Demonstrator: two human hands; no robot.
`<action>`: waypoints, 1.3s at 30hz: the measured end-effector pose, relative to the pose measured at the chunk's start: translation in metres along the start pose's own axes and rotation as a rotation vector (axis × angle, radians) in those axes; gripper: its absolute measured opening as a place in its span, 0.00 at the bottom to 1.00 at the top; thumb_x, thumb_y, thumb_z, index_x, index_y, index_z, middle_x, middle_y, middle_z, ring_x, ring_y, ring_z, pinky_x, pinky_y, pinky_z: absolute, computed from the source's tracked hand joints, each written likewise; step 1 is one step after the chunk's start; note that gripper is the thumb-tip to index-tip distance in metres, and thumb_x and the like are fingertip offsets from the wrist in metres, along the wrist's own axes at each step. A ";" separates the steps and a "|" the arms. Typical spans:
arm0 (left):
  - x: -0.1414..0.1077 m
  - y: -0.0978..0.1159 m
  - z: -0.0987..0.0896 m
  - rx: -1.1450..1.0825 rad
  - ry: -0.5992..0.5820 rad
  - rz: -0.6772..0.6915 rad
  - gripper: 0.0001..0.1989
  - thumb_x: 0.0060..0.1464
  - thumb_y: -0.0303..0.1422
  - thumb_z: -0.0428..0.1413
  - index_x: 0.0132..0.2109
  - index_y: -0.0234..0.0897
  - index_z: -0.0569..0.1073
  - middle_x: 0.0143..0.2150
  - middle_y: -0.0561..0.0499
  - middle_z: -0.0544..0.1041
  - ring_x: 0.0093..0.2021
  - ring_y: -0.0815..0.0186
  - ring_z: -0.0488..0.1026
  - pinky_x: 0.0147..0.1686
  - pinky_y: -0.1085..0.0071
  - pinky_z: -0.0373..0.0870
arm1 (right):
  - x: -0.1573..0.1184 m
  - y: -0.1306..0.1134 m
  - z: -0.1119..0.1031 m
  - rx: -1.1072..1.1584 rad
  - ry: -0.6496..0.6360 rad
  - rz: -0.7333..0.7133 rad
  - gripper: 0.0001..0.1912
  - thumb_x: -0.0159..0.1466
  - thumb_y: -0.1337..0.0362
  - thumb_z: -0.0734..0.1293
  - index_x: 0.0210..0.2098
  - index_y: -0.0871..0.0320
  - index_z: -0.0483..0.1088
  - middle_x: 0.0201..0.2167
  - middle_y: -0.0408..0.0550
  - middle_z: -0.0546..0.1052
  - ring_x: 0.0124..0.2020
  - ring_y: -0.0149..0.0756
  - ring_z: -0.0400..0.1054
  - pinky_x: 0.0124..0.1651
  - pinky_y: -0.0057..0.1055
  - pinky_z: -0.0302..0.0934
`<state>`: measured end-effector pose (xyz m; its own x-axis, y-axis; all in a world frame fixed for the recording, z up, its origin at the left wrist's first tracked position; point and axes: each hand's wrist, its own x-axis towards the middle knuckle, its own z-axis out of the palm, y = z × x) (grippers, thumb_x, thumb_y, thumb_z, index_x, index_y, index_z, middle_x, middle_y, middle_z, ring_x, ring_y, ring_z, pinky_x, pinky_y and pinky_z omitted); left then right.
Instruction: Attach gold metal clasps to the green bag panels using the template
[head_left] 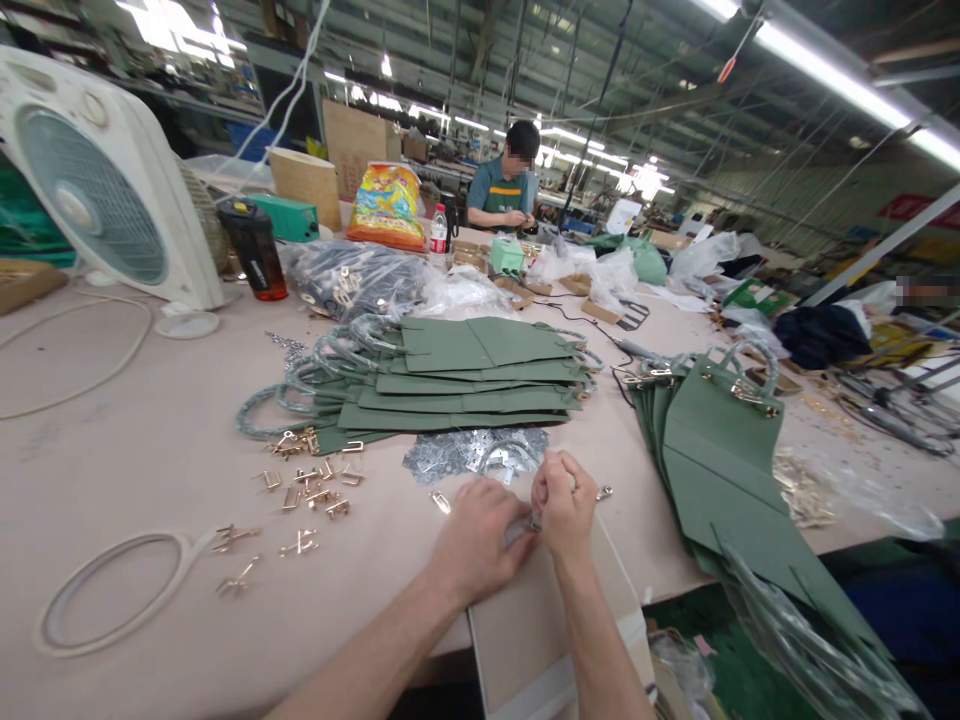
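Your left hand (480, 540) is resting at a beige panel (525, 650), with your right hand (564, 505) working just beside it. Beyond them, green bag pieces (465, 385) are lying stacked, and gold clasps (319, 496) are lying scattered leftward.

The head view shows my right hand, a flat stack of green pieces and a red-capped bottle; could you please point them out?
Right hand (564, 505), head view: middle of the hand.
Stack of green pieces (465, 345), head view: top piece.
Red-capped bottle (438, 242), head view: its label.
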<state>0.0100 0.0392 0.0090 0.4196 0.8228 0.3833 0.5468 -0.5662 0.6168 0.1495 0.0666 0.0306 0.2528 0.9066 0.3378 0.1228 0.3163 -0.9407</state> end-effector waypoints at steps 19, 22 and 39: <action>0.004 0.000 0.001 0.046 -0.004 0.035 0.11 0.64 0.41 0.61 0.51 0.48 0.80 0.42 0.48 0.80 0.50 0.54 0.72 0.53 0.54 0.67 | -0.006 -0.002 -0.009 0.372 0.024 -0.082 0.22 0.73 0.57 0.65 0.23 0.55 0.60 0.16 0.35 0.58 0.15 0.26 0.50 0.17 0.24 0.47; 0.004 0.001 0.001 0.056 -0.017 0.032 0.11 0.65 0.42 0.59 0.51 0.47 0.80 0.43 0.48 0.79 0.50 0.55 0.71 0.54 0.54 0.67 | -0.007 -0.015 -0.008 0.362 0.008 -0.137 0.22 0.72 0.59 0.65 0.22 0.55 0.59 0.16 0.36 0.58 0.16 0.26 0.51 0.19 0.25 0.47; 0.000 0.000 0.003 0.095 0.010 0.040 0.13 0.67 0.42 0.57 0.53 0.47 0.80 0.44 0.47 0.79 0.51 0.54 0.71 0.55 0.53 0.67 | -0.009 -0.017 -0.010 0.312 0.027 -0.168 0.22 0.73 0.58 0.64 0.22 0.55 0.60 0.16 0.36 0.58 0.16 0.27 0.52 0.19 0.26 0.47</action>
<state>0.0122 0.0395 0.0066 0.4358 0.7995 0.4134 0.5960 -0.6005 0.5331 0.1545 0.0500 0.0442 0.2799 0.8283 0.4854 -0.1328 0.5342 -0.8349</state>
